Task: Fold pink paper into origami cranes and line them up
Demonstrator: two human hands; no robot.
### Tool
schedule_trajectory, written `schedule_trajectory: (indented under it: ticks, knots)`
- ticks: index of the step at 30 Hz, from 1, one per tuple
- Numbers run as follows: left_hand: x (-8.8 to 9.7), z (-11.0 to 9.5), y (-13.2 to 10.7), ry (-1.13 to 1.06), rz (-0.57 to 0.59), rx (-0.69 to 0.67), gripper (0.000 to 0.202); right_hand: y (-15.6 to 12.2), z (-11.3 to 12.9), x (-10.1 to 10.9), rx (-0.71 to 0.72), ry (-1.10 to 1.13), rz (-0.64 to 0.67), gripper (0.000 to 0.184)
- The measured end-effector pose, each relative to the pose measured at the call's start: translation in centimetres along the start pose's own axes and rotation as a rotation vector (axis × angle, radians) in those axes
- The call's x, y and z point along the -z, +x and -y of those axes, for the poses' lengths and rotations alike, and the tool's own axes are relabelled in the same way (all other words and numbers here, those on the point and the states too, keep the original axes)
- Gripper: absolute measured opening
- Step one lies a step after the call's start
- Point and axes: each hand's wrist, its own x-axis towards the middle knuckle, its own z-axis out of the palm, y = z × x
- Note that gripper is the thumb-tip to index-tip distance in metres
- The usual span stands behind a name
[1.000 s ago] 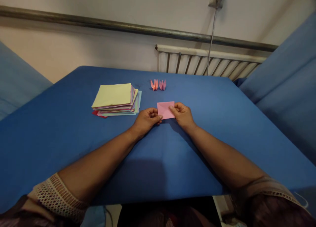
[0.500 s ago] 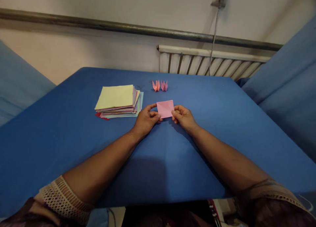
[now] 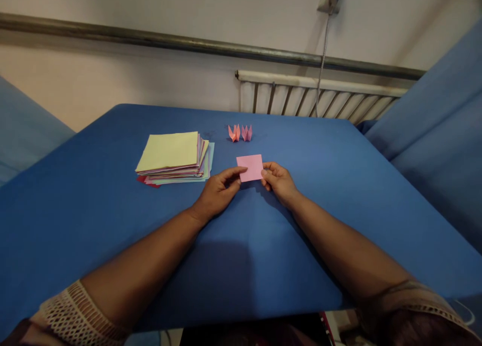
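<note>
A small pink square of paper [image 3: 251,167], seemingly folded, is held up just above the table in front of me. My right hand [image 3: 279,181] pinches its right edge, thumb on the near face and fingers behind. At the left edge is my left hand [image 3: 220,189], its index finger lying across the face of the paper and its thumb by the lower left corner. Beyond the paper stand two folded paper figures with upright points, one orange-pink [image 3: 234,133] and one darker pink [image 3: 246,133].
Left of my hands lies a thick stack of coloured paper [image 3: 169,151], yellow on top. The blue-covered table [image 3: 320,145] reaches back to a wall with a radiator [image 3: 293,97] and a pipe [image 3: 181,42]. Blue curtains [image 3: 440,120] hang at both sides.
My left index finger has come from the paper's upper left edge down onto its face. The right hand keeps its pinch. The view has shifted slightly.
</note>
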Motion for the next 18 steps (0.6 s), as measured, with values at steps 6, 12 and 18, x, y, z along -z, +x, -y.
schedule_trajectory:
  ticks: [6, 12, 18]
  knots:
    - [0.01, -0.46, 0.18, 0.036, -0.011, 0.037, 0.037, -0.03, 0.09, -0.14, -0.02, -0.017, 0.006, 0.033]
    - [0.0, -1.04, 0.1, 0.037, 0.011, 0.043, 0.047, -0.1, 0.18, -0.14, -0.044, 0.019, -0.004, 0.037]
    - [-0.21, -0.65, 0.21, -0.12, -0.008, 0.058, 0.045, -0.16, 0.34, 0.01, -0.069, 0.099, -0.013, 0.038]
